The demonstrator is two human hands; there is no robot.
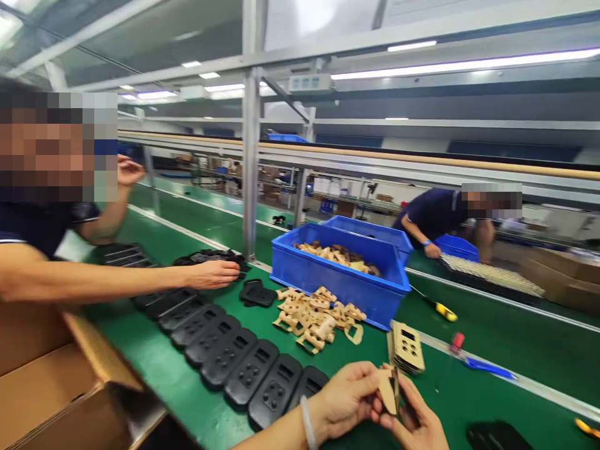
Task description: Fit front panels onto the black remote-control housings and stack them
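Observation:
My left hand (pixel 349 400), with a pale band at the wrist, pinches a thin beige panel (pixel 387 392) that is tilted nearly edge-on and has a dark side. My right hand (pixel 417 419) closes on the panel's other side; part of it is hidden by the fingers. Just beyond the hands lies a stack of beige panels (pixel 407 347) with a rectangular window and round holes. To the left, a row of black handset-shaped housings (pixel 265 369) runs along the table's near side. Beige cut-out scraps (pixel 319 315) are heaped in front of a blue bin.
The blue bin (pixel 328 281) holds more scraps. A yellow-handled screwdriver (pixel 445 311) and a blue tool (pixel 490 367) lie at the right. On the left, a co-worker's arm (pixel 117 275) reaches over black parts (pixel 257 292). A cardboard box (pixel 60 400) stands below; another person (pixel 435 219) works opposite.

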